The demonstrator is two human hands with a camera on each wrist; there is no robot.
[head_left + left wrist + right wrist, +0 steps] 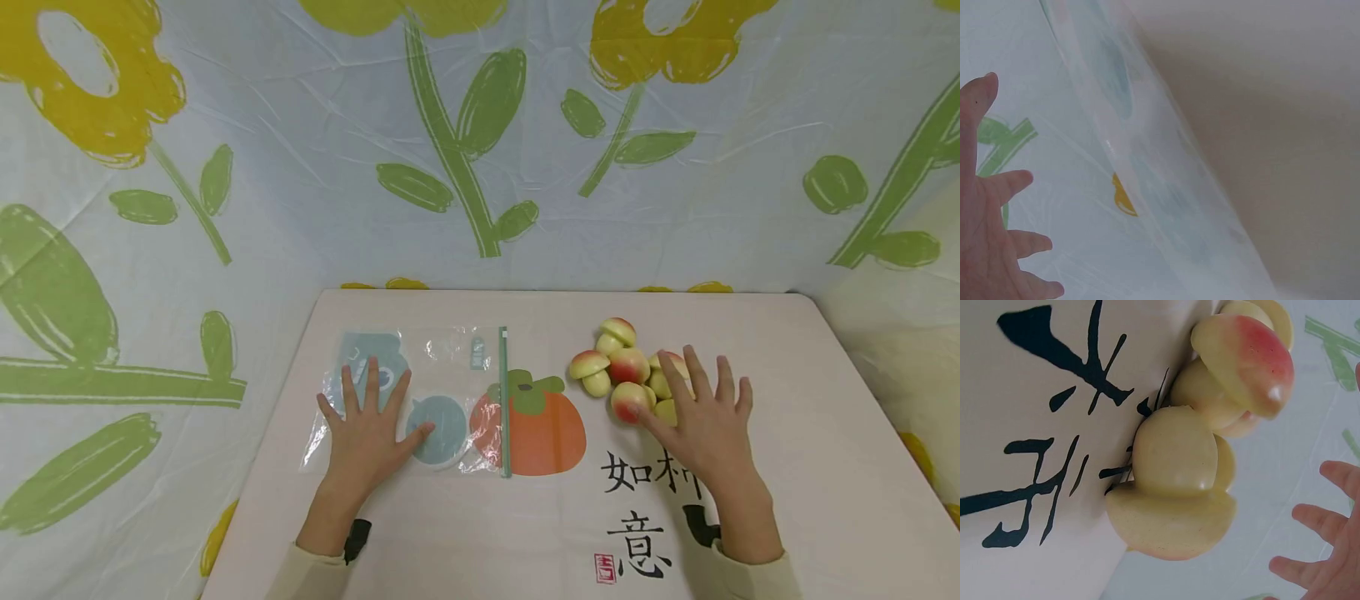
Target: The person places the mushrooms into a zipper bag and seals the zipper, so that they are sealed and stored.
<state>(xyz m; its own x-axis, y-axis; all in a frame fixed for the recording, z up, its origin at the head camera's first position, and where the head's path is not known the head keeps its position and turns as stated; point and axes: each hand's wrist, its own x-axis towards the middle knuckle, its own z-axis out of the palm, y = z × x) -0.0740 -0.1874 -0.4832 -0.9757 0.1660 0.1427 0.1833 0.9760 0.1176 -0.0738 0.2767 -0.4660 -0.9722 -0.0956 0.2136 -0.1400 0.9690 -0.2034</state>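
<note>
A clear zip bag (420,392) with blue-grey prints and a green zip strip (503,400) lies flat on the pale table (825,467). My left hand (367,429) rests flat on the bag, fingers spread; the left wrist view shows the bag's plastic (1147,187) close up beside those fingers (1004,187). To the right sits a cluster of several yellow-and-pink mushroom-shaped toys (618,367). My right hand (701,417) lies open over the cluster's right side, fingers straight and touching the toys. The right wrist view shows the toys (1179,481) near my fingertips (1310,519).
The tablecloth carries a printed orange persimmon (540,425) and black characters (637,533) near the front. A sheet with yellow flowers and green leaves (480,150) hangs behind and around the table. Bare tabletop lies at the far right.
</note>
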